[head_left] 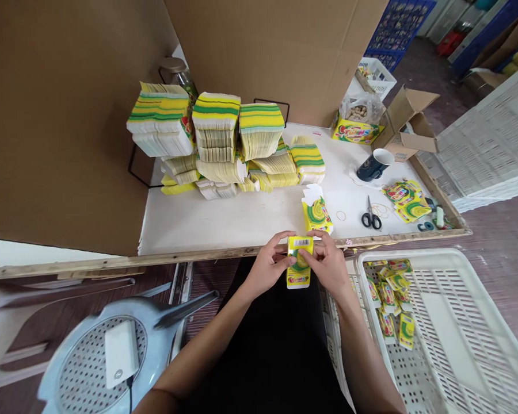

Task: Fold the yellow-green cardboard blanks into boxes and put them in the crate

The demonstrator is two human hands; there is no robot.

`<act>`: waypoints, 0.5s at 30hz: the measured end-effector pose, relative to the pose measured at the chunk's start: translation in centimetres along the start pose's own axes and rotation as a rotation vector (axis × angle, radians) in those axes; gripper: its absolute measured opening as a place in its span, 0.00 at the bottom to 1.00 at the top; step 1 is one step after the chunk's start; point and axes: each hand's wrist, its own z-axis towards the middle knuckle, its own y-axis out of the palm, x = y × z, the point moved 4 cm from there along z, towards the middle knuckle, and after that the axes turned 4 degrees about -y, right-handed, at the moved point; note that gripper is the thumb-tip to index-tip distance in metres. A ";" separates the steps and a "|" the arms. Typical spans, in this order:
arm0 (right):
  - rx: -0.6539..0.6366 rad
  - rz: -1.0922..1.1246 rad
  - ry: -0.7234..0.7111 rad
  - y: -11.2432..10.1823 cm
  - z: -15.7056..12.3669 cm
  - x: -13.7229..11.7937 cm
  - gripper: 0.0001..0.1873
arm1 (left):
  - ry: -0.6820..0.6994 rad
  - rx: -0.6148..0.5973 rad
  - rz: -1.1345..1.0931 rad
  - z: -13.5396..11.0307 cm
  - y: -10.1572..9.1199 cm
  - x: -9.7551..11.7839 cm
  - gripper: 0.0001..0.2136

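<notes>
A small yellow-and-green carton [299,277] with a barcode at its top is held upright just off the table's front edge. My left hand [270,264] grips its left side, thumb on the front. From the right, my right hand [328,264] holds the same carton, its thumb pressed on the front face and fingers near the top. Just beyond the hands, a few unfolded cartons [317,211] lie on the white table [224,221]. Farther back stand banded stacks of flat cartons [218,123], piled in two layers.
On the right, a white plastic basket [457,259] holds several formed cartons [388,293]. Scissors [370,215], a dark mug [374,165], loose cartons [408,200] and an open cardboard box [408,129] are on the table's right. A blue plastic chair [64,351] carrying a white power bank [121,352] stands left.
</notes>
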 end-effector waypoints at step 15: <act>0.240 0.121 -0.108 -2.8 -2.0 0.0 0.13 | 0.059 -0.036 0.020 0.4 2.4 -0.1 0.29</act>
